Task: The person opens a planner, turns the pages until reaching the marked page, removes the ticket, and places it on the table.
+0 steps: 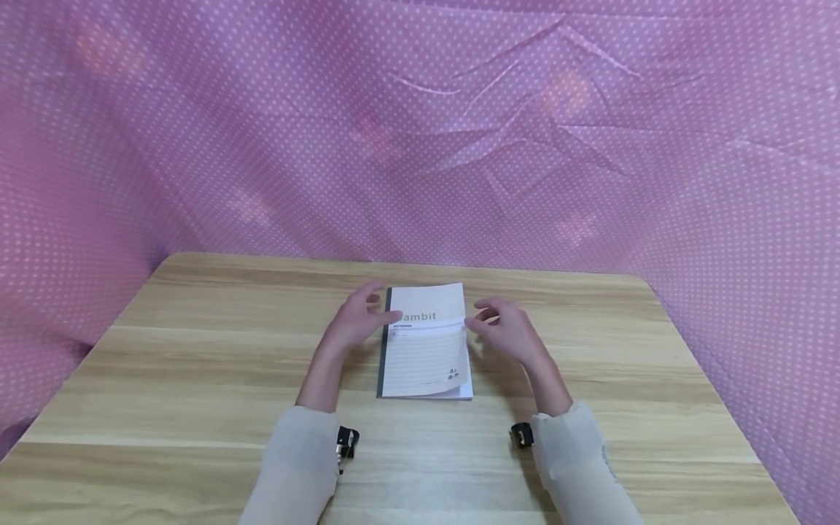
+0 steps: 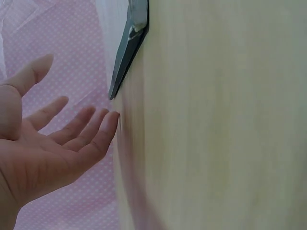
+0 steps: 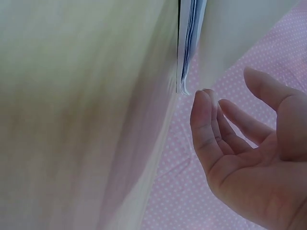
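A pale notebook [image 1: 426, 357] with "NOTEBOOK" printed on its cover lies on the table, its dark spine to the left. Its cover bows up at the lower right corner, showing white pages beneath. Beside the spine is my left hand [image 1: 356, 319], thumb extended over the cover's left part, fingers loosely spread. In the left wrist view a gap separates these fingers from the dark spine [image 2: 127, 57]. My right hand [image 1: 505, 328] is at the right edge, fingers gently bent and holding nothing. The right wrist view shows the page edges [image 3: 188, 48] just beyond its fingertips.
The wood-grain table [image 1: 197, 350] has rounded far corners. A pink cloth [image 1: 420, 146] with white dots hangs behind and around it. Small black devices [image 1: 348, 442] sit at both wrists by the light sleeves [image 1: 292, 467].
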A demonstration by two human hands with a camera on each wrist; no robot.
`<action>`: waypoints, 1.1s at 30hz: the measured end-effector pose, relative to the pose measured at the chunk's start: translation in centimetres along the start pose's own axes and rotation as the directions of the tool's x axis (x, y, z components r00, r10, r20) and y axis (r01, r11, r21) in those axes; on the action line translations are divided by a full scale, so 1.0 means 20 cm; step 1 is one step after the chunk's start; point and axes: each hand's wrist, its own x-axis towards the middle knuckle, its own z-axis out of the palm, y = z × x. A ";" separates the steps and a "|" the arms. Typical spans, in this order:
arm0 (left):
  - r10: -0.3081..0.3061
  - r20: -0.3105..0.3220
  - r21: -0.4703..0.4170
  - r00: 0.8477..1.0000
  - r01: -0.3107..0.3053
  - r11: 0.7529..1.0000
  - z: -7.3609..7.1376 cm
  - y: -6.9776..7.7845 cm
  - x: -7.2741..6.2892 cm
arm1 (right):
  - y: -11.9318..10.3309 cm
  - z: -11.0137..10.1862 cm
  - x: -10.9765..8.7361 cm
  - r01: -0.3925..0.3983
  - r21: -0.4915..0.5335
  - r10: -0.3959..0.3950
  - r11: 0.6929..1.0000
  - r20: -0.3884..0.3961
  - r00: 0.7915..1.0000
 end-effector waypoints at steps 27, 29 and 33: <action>-0.058 0.038 -0.039 0.998 0.060 0.997 0.04 -0.04 0.02 | -0.03 0.04 0.02 0.053 -0.064 -0.049 0.997 0.066 0.997; -0.057 0.036 -0.035 0.998 0.059 0.998 0.03 -0.04 0.02 | -0.04 0.04 0.02 0.055 -0.065 -0.051 0.996 0.066 0.997; -0.063 0.037 -0.025 0.997 0.064 0.998 0.03 -0.04 0.02 | -0.06 0.04 0.02 0.074 -0.068 -0.071 0.995 0.057 0.996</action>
